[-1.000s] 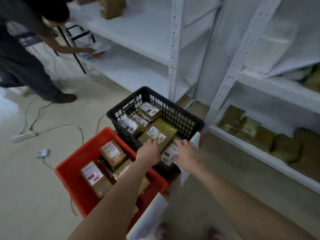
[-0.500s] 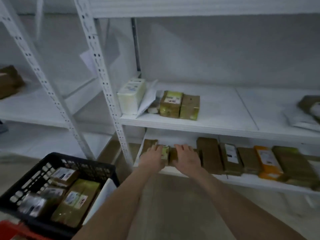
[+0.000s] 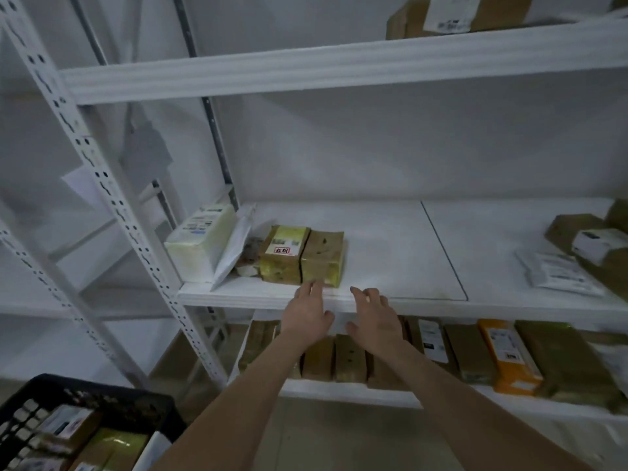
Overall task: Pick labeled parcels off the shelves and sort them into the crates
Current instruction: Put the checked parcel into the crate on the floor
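**Both hands empty at the lip of the middle shelf**

The left hand (image 3: pixel 307 314) and right hand (image 3: pixel 373 322) reach forward side by side. Their fingers are spread and relaxed, and neither holds anything. Both hang in front of the front edge of the middle shelf (image 3: pixel 390 246).

The left fingertips sit at the near end of a brown parcel (image 3: pixel 323 256); whether they touch it cannot be told. That parcel lies flat, pressed against a yellow-green parcel (image 3: pixel 283 256) on its left, which carries a white label and a red-marked sticker. Further left a white mailer (image 3: pixel 234 246) leans on a pale parcel (image 3: pixel 200 239) by the shelf post.

On the lower shelf (image 3: pixel 339 390) a row of brown parcels (image 3: pixel 350 362) lies partly behind the hands, with an orange parcel (image 3: pixel 509 355) to the right. The black crate (image 3: pixel 102 394) at bottom left holds labelled parcels.
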